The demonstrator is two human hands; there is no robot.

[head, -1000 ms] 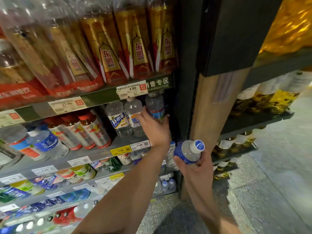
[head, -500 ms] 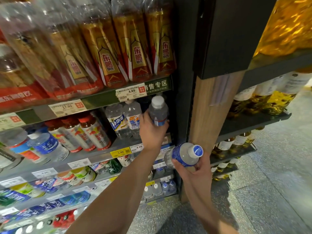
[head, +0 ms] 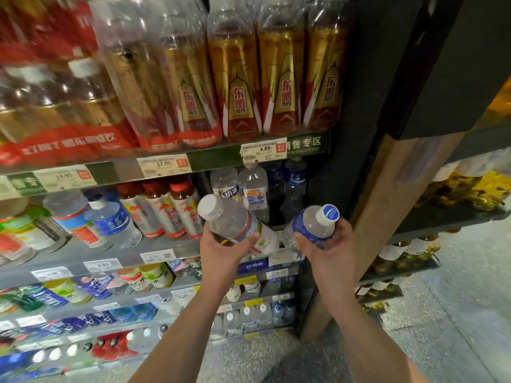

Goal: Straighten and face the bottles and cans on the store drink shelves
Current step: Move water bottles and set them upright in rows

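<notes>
My left hand (head: 225,251) grips a clear water bottle (head: 235,222) with a white cap and a red-and-blue label, tilted with its cap toward the upper left, in front of the second shelf (head: 83,255). My right hand (head: 327,251) holds a blue-labelled water bottle (head: 315,223) with a blue-and-white cap pointing up and right. Behind the hands, clear water bottles (head: 253,189) and dark blue-labelled bottles (head: 294,179) stand upright at the shelf's right end.
Shrink-wrapped packs of golden energy drink (head: 279,78) fill the top shelf. Red-capped bottles (head: 171,211) and tipped water bottles (head: 110,222) sit left on the second shelf. Lower shelves hold more drinks (head: 154,275). A wooden post (head: 387,203) and oil bottles (head: 470,189) are at the right.
My left hand has pulled the white-capped bottle off the shelf and tilted it out toward me. My right hand has risen a little with the blue-labelled bottle. The camera has moved closer.
</notes>
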